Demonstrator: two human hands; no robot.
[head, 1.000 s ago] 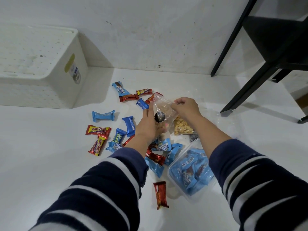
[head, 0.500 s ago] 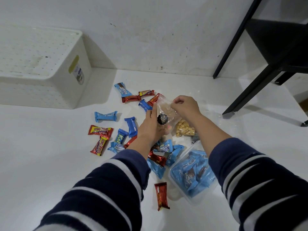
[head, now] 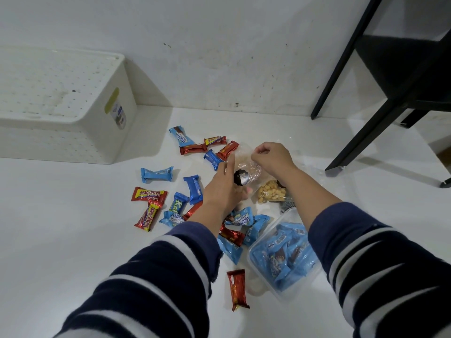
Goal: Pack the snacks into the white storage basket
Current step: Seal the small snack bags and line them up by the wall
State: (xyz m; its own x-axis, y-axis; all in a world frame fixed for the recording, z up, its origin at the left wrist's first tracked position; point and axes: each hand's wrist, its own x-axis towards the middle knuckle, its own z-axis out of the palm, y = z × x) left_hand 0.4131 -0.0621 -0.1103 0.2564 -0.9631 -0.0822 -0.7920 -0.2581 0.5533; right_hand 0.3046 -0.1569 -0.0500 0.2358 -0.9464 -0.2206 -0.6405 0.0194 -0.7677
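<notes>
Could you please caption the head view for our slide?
Both hands hold a clear bag above scattered snacks; white basket waits.

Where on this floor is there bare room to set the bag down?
Bare floor lies left of the red beng-beng bars, in front of the basket, and between the right hand and the black table leg. It is crowded around the left hand and the tub.

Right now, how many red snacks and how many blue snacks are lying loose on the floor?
Red wrappers: 8
Blue wrappers: 9
Total: 17 loose ones that show, not counting the packs inside the clear tub.
</notes>
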